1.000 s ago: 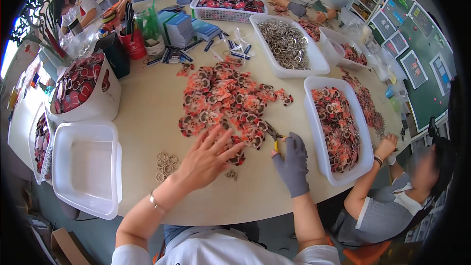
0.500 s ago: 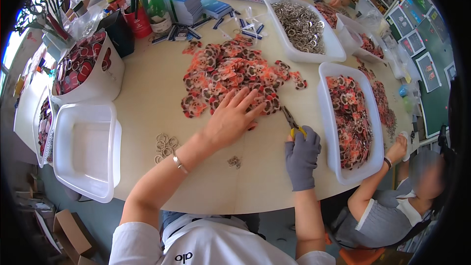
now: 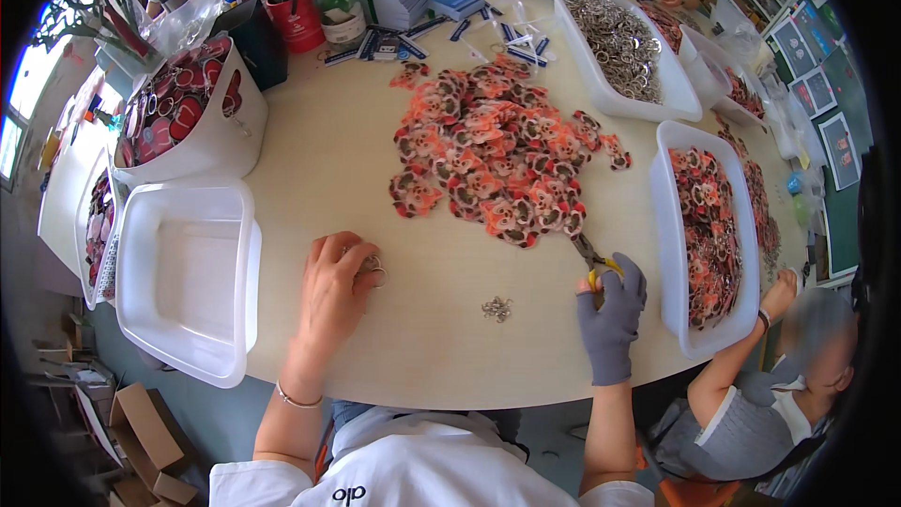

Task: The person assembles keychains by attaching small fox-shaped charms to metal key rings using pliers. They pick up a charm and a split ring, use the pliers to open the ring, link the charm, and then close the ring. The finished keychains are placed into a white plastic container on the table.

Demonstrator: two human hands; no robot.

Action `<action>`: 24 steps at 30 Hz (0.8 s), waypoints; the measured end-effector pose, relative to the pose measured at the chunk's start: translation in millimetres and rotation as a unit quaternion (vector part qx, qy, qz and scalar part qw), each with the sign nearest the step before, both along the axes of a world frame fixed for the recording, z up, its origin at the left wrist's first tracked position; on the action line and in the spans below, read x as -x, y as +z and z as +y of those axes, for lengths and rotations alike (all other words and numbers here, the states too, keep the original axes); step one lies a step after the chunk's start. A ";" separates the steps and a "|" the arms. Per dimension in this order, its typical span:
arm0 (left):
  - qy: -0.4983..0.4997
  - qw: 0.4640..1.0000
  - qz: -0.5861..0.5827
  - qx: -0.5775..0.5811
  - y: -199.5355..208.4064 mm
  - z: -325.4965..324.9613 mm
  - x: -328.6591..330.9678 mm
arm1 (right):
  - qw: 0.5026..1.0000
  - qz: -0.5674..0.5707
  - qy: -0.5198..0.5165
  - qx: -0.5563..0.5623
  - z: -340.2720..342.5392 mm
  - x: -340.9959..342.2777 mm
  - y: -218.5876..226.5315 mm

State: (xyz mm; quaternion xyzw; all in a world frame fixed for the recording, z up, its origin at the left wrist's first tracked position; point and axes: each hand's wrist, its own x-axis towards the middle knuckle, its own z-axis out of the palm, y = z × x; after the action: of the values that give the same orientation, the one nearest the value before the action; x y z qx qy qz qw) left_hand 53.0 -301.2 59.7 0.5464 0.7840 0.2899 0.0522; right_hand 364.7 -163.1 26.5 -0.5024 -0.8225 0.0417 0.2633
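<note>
Left hand (image 3: 330, 284) touches rings (image 3: 377, 272); dark lettering (image 3: 350, 494) marks white shirt (image 3: 432, 458).

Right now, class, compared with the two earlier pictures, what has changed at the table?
The left hand has moved left and back toward the person, from over the pile of orange-and-red pieces to the loose rings; whether it grips any is hidden. The gloved right hand still holds the pliers. The pile and small metal links stayed put.
</note>
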 end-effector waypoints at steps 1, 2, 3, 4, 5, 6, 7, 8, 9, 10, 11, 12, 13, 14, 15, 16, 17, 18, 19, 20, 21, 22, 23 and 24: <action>-0.008 1.000 -0.011 0.010 0.2 0.7 1.7 | 1.000 0.010 -0.003 -0.002 -0.2 -0.2 -0.9; -0.015 0.999 -0.022 0.020 1.0 1.1 3.7 | 1.000 0.021 -0.006 -0.004 -0.6 0.0 -2.0; -0.024 0.999 -0.036 0.029 0.4 2.1 4.6 | 1.000 0.026 -0.008 -0.005 -0.6 -0.9 -2.7; -0.031 0.999 -0.037 0.024 -0.3 2.7 5.0 | 0.999 0.032 -0.010 -0.005 -0.7 -1.5 -3.7; -0.037 0.998 -0.037 0.020 -0.8 2.7 5.0 | 0.999 0.037 -0.012 -0.006 -0.7 -2.1 -4.3; -0.043 0.998 -0.036 0.016 -0.3 2.4 5.7 | 0.999 0.042 -0.015 -0.003 -0.8 -2.2 -4.9; -0.053 0.998 -0.033 0.022 0.8 2.9 6.5 | 0.999 0.046 -0.019 0.000 -0.9 -2.4 -5.2; -0.063 0.997 -0.030 0.027 2.0 3.6 7.5 | 0.998 0.050 -0.022 0.003 -1.1 -2.6 -5.8; -0.072 0.997 -0.025 0.031 3.4 4.4 8.8 | 0.998 0.056 -0.025 0.004 -0.1 -3.7 -6.6; -0.077 0.996 -0.024 0.033 3.3 4.5 10.7 | 0.998 0.061 -0.027 0.004 0.9 -5.1 -7.6; -0.081 0.996 -0.023 0.035 2.3 4.6 12.4 | 0.997 0.066 -0.029 0.005 0.9 -5.4 -8.7; -0.086 0.995 -0.022 0.033 2.1 6.2 12.9 | 0.997 0.069 -0.033 0.001 1.1 -5.4 -8.7; -0.088 0.995 -0.029 0.034 1.1 6.2 13.6 | 0.997 0.072 -0.036 -0.002 0.5 -5.1 -8.9; -0.089 0.995 -0.036 0.034 -0.5 4.7 14.8 | 0.996 0.074 -0.040 -0.006 0.7 -4.2 -8.1; -0.093 0.994 -0.041 0.037 -0.8 5.6 14.1 | 0.996 0.081 -0.040 -0.013 1.5 -4.2 -7.9; -0.090 0.995 -0.036 0.039 -0.3 6.3 13.4 | 0.995 0.087 -0.041 -0.019 1.7 -2.8 -7.5; -0.087 0.995 -0.030 0.040 0.5 6.7 12.9 | 0.994 0.094 -0.041 -0.025 2.0 -1.0 -6.6; -0.080 0.996 -0.027 0.039 0.0 6.6 12.6 | 0.996 0.083 -0.012 -0.036 2.7 2.7 -5.1; -0.086 0.995 -0.029 0.040 0.7 7.5 11.4 | 0.996 0.071 0.017 -0.045 3.3 7.3 -3.8; -0.092 0.994 -0.031 0.040 2.0 8.8 9.8 | 0.996 0.059 0.047 -0.055 3.5 12.9 -2.5; -0.099 0.994 -0.033 0.044 0.8 10.3 6.9 | 0.995 0.050 0.072 -0.045 4.1 23.0 2.2; -0.108 0.993 -0.026 0.040 -0.3 13.0 2.5 | 0.994 0.043 0.099 -0.032 7.5 39.7 12.2; -0.116 0.992 -0.020 0.038 -1.7 16.8 -3.2 | 0.991 0.036 0.127 -0.018 12.5 56.7 19.4; -0.125 0.992 -0.012 0.035 -2.2 20.2 -9.1 | 0.991 0.026 0.128 -0.023 19.5 73.2 23.8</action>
State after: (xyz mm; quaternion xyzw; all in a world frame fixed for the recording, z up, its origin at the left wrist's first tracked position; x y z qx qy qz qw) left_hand 62.1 -281.1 57.5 0.6343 0.7187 0.2600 0.1163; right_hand 291.5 -143.6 50.3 -0.3855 -0.8736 0.0691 0.2889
